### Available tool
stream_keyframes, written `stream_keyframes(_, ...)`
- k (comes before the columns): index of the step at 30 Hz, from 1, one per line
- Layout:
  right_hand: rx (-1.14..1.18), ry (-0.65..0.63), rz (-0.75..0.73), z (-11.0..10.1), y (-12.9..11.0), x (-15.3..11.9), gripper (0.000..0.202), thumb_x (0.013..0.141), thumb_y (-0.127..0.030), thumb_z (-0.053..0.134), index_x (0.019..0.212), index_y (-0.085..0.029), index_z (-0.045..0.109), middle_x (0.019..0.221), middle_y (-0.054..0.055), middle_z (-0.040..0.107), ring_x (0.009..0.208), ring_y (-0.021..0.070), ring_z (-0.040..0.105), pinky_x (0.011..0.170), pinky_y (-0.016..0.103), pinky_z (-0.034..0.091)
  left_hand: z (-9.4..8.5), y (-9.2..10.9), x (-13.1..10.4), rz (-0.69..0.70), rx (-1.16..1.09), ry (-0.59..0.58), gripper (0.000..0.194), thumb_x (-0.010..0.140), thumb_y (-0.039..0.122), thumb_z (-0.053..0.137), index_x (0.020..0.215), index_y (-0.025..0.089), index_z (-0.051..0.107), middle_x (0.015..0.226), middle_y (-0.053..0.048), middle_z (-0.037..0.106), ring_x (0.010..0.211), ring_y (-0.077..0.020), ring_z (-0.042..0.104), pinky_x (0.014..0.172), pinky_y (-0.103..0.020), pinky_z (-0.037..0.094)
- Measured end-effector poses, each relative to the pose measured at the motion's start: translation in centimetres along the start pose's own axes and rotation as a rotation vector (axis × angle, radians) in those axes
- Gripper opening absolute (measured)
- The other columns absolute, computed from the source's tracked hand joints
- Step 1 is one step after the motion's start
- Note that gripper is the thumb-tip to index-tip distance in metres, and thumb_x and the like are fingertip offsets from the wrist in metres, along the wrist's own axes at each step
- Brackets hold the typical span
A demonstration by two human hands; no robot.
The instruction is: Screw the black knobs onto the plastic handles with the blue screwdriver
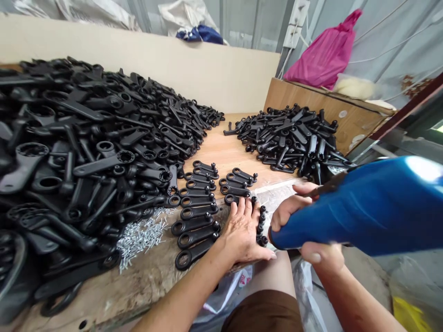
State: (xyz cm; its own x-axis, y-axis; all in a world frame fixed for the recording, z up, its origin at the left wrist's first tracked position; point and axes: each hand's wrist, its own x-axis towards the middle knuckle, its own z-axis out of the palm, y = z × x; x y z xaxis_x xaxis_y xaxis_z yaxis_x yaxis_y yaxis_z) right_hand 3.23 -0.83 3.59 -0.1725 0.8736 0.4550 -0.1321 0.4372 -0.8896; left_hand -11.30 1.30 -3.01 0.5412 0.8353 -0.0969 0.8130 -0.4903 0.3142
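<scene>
Wooden tabletop [221, 147], black ring-ended, knob-tipped levers [236, 198] under outspread left fingers [248, 207], right fingers [283, 214] around blue tool [363, 207]

Before you: wooden worktable [218, 150], near edge stained and worn — cream board [221, 71] upright along its back. Beyond: grey ribbed wall [251, 23], white power strip [296, 23]. To your right: wooden box [356, 121], pink bag [323, 53] on top.
</scene>
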Motion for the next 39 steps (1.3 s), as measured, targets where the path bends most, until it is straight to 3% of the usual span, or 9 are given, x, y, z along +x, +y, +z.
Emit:
stream_keyframes(5,0.188,0.363,-0.098,-0.8,-3.7,0.3,0.048,0.061,-0.041,0.077,0.102,-0.025,0.059,0.064,-0.001,0.061,0.050,0.0187,0.058,0.040,0.030,0.049,-0.3,0.1,-0.2,-0.007,0.069,0.049,0.125,0.052,0.086,0.056,0.147,0.011,0.024,0.151,-0.027,0.021,0.138,-0.0457,0.015,0.105,-0.063,0.023)
stream_keyframes(9,0.037,0.509,-0.100,-3.0,-5.0,0.3,0.043,0.056,-0.037,0.078,0.093,-0.023,0.058,0.064,-0.002,0.063,0.050,0.0183,0.058,0.045,0.032,0.050,-0.4,0.3,-0.6,0.002,0.129,0.098,0.117,0.054,0.087,0.054,0.142,0.013,0.035,0.147,-0.025,0.032,0.137,-0.0436,0.022,0.106,-0.063,0.020)
stream_keyframes(14,-0.375,0.588,0.009,-5.0,-1.9,0.8,0.038,0.058,-0.041,0.076,0.082,-0.020,0.055,0.067,-0.001,0.060,0.056,0.0167,0.055,0.054,0.033,0.048,-0.7,1.3,-1.5,0.050,0.209,0.128,0.100,0.053,0.079,0.063,0.128,0.015,0.051,0.135,-0.023,0.047,0.128,-0.0416,0.037,0.106,-0.063,0.018)
stream_keyframes(21,-0.545,0.531,0.012,-6.2,1.3,3.0,0.092,0.061,-0.035,0.073,0.140,-0.019,0.028,0.085,0.000,0.060,0.068,0.0185,0.058,0.067,0.037,0.049,-1.0,3.2,-4.1,0.106,0.298,0.133,0.042,0.069,0.030,0.062,0.106,0.011,0.060,0.106,-0.017,0.059,0.101,-0.0319,0.052,0.101,-0.050,0.030)
stream_keyframes(26,-0.698,0.601,-0.077,-5.9,3.7,-1.5,0.072,0.071,-0.038,0.066,0.133,-0.022,0.034,0.109,0.007,0.055,0.099,0.0232,0.056,0.082,0.040,0.046,-0.7,3.8,-4.8,0.100,0.316,0.124,0.028,0.074,0.020,0.053,0.101,0.012,0.060,0.098,-0.013,0.060,0.095,-0.0281,0.053,0.092,-0.043,0.034)
stream_keyframes(29,-0.781,0.389,-0.035,-3.6,6.1,-8.2,0.021,0.087,-0.036,0.050,0.096,-0.018,0.057,0.084,0.003,0.060,0.079,0.0178,0.059,0.075,0.034,0.048,-0.6,3.4,-5.0,0.105,0.311,0.141,0.025,0.075,0.020,0.053,0.097,0.013,0.060,0.096,-0.013,0.060,0.095,-0.0280,0.053,0.089,-0.042,0.035)
stream_keyframes(32,-0.824,-0.101,0.089,0.5,10.2,-14.5,0.031,0.091,-0.035,0.048,0.069,-0.016,0.058,0.064,-0.001,0.059,0.057,0.0114,0.056,0.057,0.026,0.048,-0.6,2.8,-5.5,0.135,0.310,0.155,0.020,0.076,0.020,0.051,0.093,0.014,0.060,0.094,-0.012,0.061,0.094,-0.0273,0.053,0.088,-0.042,0.035)
stream_keyframes(35,-0.901,-0.486,0.217,5.4,14.9,-17.7,0.025,0.090,-0.038,0.057,0.097,-0.014,0.062,0.085,0.003,0.064,0.071,0.0126,0.061,0.066,0.029,0.053,-0.8,2.4,-5.6,0.181,0.324,0.162,0.018,0.075,0.021,0.052,0.091,0.015,0.060,0.092,-0.011,0.062,0.091,-0.0262,0.054,0.087,-0.043,0.035)
stream_keyframes(39,-0.962,-0.754,0.220,10.6,17.5,-17.9,0.027,0.091,-0.034,0.056,0.111,-0.015,0.059,0.109,0.007,0.061,0.094,0.0185,0.062,0.080,0.038,0.054,-1.0,2.5,-5.5,0.230,0.371,0.186,0.014,0.074,0.023,0.055,0.085,0.015,0.060,0.086,-0.010,0.063,0.084,-0.0248,0.056,0.084,-0.043,0.038)
